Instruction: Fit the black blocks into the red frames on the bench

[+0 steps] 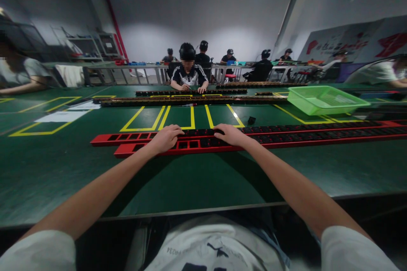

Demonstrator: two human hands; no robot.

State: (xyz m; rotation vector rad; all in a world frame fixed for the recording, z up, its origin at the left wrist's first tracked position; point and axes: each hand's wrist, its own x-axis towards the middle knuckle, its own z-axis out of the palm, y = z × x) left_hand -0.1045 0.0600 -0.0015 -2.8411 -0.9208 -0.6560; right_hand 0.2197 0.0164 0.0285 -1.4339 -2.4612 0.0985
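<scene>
Two long red rails lie side by side across the table in front of me. Their left ends show open square slots, and black square inserts fill the rest. My left hand is closed over the rails near the slots, fingertips pointing right at the far row. To its right, my right hand curls over the inserts, fingers on the far row and thumb on the near side. A short run of inserts shows between both hands. Any small piece under the fingers is hidden.
A loose black piece lies beyond the rails. A light green basket stands at the right. Yellow tape rectangles and white paper mark the green table. Long dark rails lie farther back, before a co-worker.
</scene>
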